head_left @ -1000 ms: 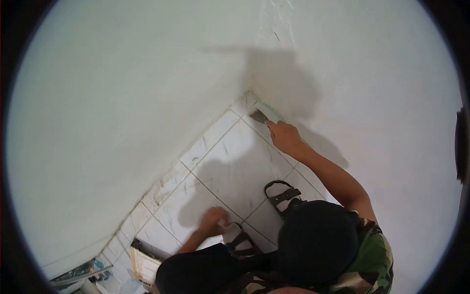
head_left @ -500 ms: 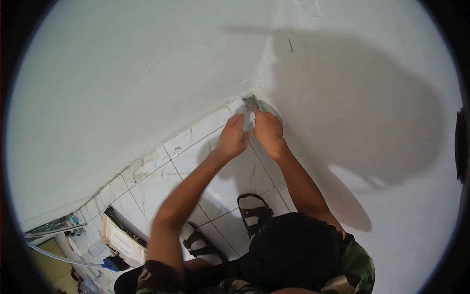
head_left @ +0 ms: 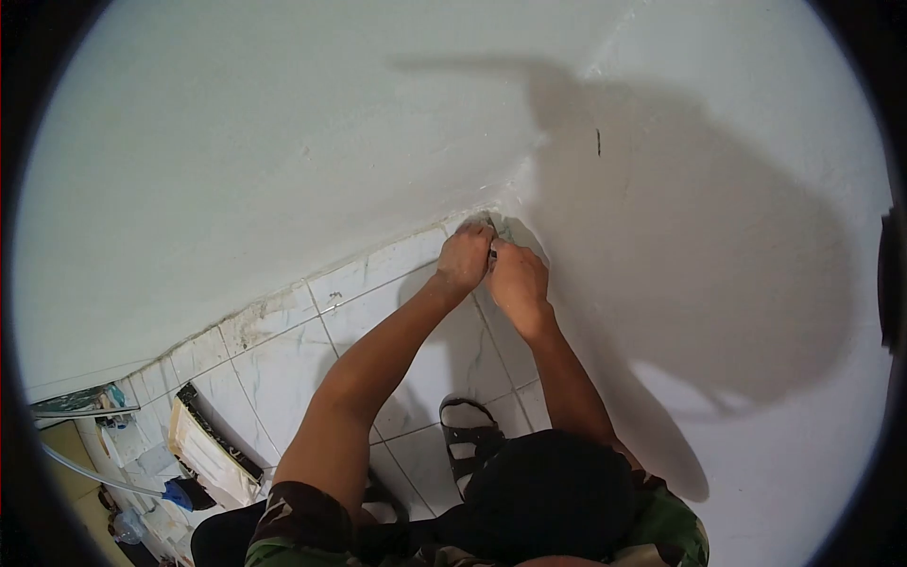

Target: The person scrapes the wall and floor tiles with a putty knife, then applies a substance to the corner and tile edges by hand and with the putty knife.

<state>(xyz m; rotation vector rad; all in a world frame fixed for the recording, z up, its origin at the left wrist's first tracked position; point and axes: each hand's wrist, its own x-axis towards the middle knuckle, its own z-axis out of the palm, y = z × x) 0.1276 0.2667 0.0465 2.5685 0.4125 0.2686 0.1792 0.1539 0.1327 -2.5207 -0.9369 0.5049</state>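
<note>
Both hands have closed together over the scraper point(head_left: 492, 248) at the corner.

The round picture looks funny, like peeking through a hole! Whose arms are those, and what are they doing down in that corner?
The picture comes from a small camera worn on a person's head, looking down. Its lens bends everything into a circle. The arms belong to that person, who is bent low over a white tiled floor. The left hand and right hand are pressed close together where two white walls meet the floor. Something small and dark peeks out between the hands; they cover too much of it to say what it is. Below you can see a black sandal on a foot. At the far left a flat board lies on the tiles.
</note>
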